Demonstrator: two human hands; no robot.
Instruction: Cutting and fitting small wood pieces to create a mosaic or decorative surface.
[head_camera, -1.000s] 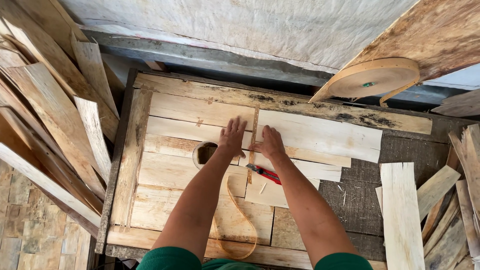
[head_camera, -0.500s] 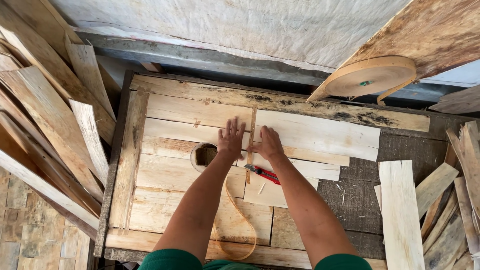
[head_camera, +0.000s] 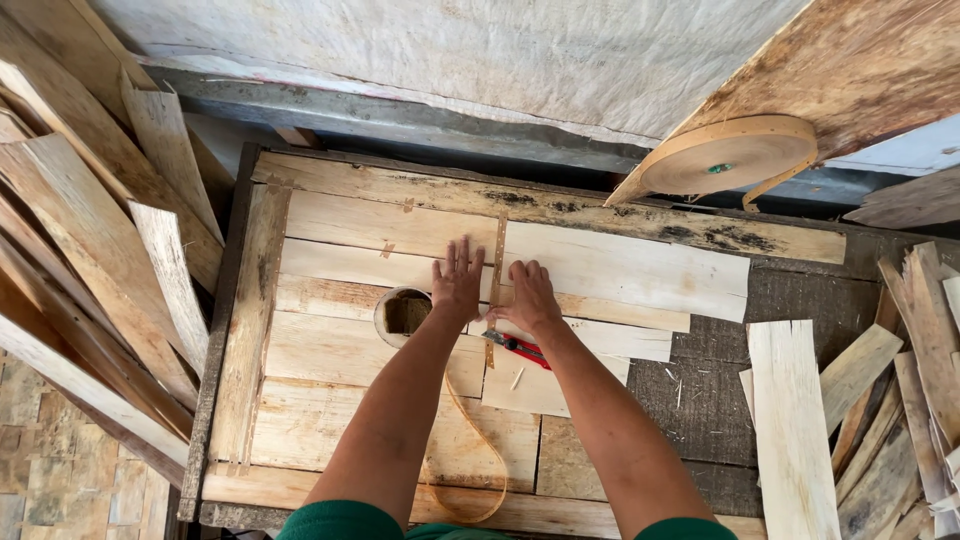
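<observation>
My right hand (head_camera: 530, 298) hides most of the red cutter (head_camera: 520, 348), my arms cover parts of the tape strip (head_camera: 497, 250), and the veneer stacks (head_camera: 60, 250) run off frame.

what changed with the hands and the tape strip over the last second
Hardly anything: the left hand and right hand stay pressed flat on the pale wooden veneer sheets beside the thin brown tape strip. The red utility knife stays put. Nothing gripped or released.
</observation>
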